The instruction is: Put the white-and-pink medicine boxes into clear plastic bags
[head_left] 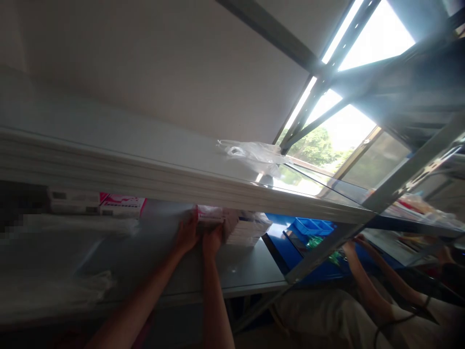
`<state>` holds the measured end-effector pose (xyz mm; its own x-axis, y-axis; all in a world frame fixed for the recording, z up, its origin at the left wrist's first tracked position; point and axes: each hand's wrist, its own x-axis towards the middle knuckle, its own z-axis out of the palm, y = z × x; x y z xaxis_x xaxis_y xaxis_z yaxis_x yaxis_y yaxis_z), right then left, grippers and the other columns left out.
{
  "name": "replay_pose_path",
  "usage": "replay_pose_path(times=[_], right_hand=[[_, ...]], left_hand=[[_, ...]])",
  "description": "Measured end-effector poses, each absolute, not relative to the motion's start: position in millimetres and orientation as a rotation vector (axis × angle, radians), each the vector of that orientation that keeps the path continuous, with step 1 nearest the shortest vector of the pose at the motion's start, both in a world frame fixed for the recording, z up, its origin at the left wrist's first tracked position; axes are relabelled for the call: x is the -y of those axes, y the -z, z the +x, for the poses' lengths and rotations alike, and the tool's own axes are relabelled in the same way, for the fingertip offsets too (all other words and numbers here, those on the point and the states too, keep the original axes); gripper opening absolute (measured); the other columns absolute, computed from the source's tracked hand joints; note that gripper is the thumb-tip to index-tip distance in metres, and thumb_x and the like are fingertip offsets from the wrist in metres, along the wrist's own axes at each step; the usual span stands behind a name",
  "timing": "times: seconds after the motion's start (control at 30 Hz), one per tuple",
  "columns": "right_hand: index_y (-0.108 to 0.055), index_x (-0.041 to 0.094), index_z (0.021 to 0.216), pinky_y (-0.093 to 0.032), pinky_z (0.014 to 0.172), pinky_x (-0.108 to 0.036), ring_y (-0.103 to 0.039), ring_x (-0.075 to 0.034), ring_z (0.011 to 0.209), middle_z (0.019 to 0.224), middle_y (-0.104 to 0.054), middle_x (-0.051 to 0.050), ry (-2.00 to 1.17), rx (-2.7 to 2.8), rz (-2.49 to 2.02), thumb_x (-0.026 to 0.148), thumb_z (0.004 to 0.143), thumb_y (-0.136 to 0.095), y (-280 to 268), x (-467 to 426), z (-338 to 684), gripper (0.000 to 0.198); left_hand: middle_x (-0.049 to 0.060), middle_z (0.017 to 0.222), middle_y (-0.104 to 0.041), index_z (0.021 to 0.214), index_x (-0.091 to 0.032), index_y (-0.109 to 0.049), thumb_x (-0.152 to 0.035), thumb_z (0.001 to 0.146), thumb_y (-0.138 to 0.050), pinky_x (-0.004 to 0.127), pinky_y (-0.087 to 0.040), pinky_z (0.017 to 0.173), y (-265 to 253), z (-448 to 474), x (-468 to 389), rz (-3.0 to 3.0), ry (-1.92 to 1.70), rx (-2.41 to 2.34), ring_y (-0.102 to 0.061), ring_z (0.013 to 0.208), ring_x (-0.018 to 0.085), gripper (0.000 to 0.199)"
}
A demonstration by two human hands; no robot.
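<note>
On the lower shelf (160,271), a small pink-and-white box (209,214) sits between my two hands. My left hand (187,236) is closed against its left side, and my right hand (212,241) grips it from the front right. Just right of the box stands a stack of white boxes (245,230) in clear wrap. Farther left lie more pink-and-white boxes (123,204). The shadow and blur hide my fingertips in part.
The upper shelf's edge (145,189) runs low above my hands, with a clear plastic bag (250,151) on it. A slanted metal post (327,252) stands to the right. Beyond it, a co-worker's hands (350,245) are near a blue tray (314,226). Plastic-wrapped packs (72,225) lie left.
</note>
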<state>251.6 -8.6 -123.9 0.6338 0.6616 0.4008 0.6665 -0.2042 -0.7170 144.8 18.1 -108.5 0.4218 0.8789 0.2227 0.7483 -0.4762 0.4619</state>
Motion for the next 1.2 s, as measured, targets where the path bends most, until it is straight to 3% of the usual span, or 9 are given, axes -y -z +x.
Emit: replay_pose_path(times=[0.13,0.3,0.57,0.63,0.77,0.9,1.1,1.2], right_hand=[[-0.024,-0.009,0.143,-0.034,0.106,-0.050,-0.035,-0.038,0.136,0.144,-0.032,-0.035,0.002,1.071,-1.955,0.016,0.075,-0.046,120.7,11.3,248.0,0.076],[-0.024,-0.007,0.144,-0.037,0.104,-0.049,-0.043,-0.037,0.131,0.143,-0.034,-0.034,0.013,1.065,-1.955,0.016,0.075,-0.046,121.9,10.7,248.2,0.077],[-0.023,-0.004,0.146,-0.049,0.088,-0.036,-0.063,-0.030,0.109,0.117,-0.063,-0.026,0.038,1.112,-1.869,0.020,0.081,-0.045,122.6,8.7,247.1,0.073],[-0.024,-0.004,0.146,-0.048,0.091,-0.037,-0.060,-0.030,0.114,0.121,-0.061,-0.026,0.033,1.125,-1.859,0.019,0.080,-0.045,123.7,7.8,246.2,0.072],[-0.025,-0.003,0.145,-0.039,0.104,-0.040,-0.041,-0.030,0.134,0.143,-0.041,-0.026,-0.018,1.142,-1.860,0.017,0.078,-0.041,127.9,5.2,246.8,0.072],[-0.022,-0.007,0.145,-0.035,0.107,-0.041,-0.034,-0.031,0.138,0.147,-0.032,-0.028,-0.054,1.189,-1.874,0.021,0.080,-0.039,131.7,6.0,251.4,0.074],[-0.016,-0.004,0.149,-0.047,0.090,-0.044,-0.059,-0.036,0.114,0.137,-0.046,-0.029,-0.108,1.208,-1.911,0.034,0.083,-0.035,143.9,6.0,268.9,0.078],[-0.023,-0.006,0.146,-0.047,0.086,-0.044,-0.061,-0.037,0.110,0.134,-0.049,-0.030,-0.031,1.220,-1.893,0.038,0.082,-0.034,151.5,4.4,277.7,0.079]], left_hand=[[0.020,0.153,-0.027,0.151,-0.008,-0.013,-0.028,0.088,-0.047,0.059,-0.009,0.114,109.7,147.0,-20.6,2.380,-0.634,-1.384,-0.021,0.143,0.031,0.075],[0.020,0.153,-0.027,0.151,-0.007,-0.010,-0.032,0.088,-0.047,0.057,-0.008,0.115,109.6,147.4,-23.4,2.370,-0.658,-1.362,-0.022,0.143,0.031,0.077],[0.016,0.155,-0.023,0.152,-0.006,-0.011,-0.031,0.087,-0.044,0.055,-0.006,0.116,103.8,144.6,-19.7,2.390,-0.530,-1.327,-0.017,0.145,0.030,0.077],[0.015,0.156,-0.021,0.152,-0.006,-0.010,-0.032,0.087,-0.043,0.056,-0.006,0.115,101.3,144.3,-18.4,2.373,-0.507,-1.307,-0.014,0.145,0.030,0.077],[0.013,0.157,-0.019,0.153,-0.010,-0.002,-0.032,0.085,-0.043,0.058,-0.005,0.115,96.9,143.7,-15.8,2.340,-0.568,-1.272,-0.014,0.145,0.029,0.082],[0.015,0.156,-0.020,0.152,-0.011,-0.007,-0.030,0.084,-0.045,0.056,-0.004,0.116,95.6,143.5,-11.1,2.322,-0.623,-1.259,-0.015,0.145,0.029,0.080],[0.021,0.156,-0.015,0.151,-0.004,-0.003,-0.025,0.080,-0.053,0.043,-0.009,0.119,97.7,141.9,-3.4,2.184,-0.763,-1.311,-0.015,0.145,0.027,0.089],[0.021,0.156,-0.010,0.150,-0.005,-0.007,-0.020,0.080,-0.052,0.043,-0.009,0.119,96.1,134.4,6.1,2.157,-0.703,-1.303,-0.009,0.146,0.026,0.085]])
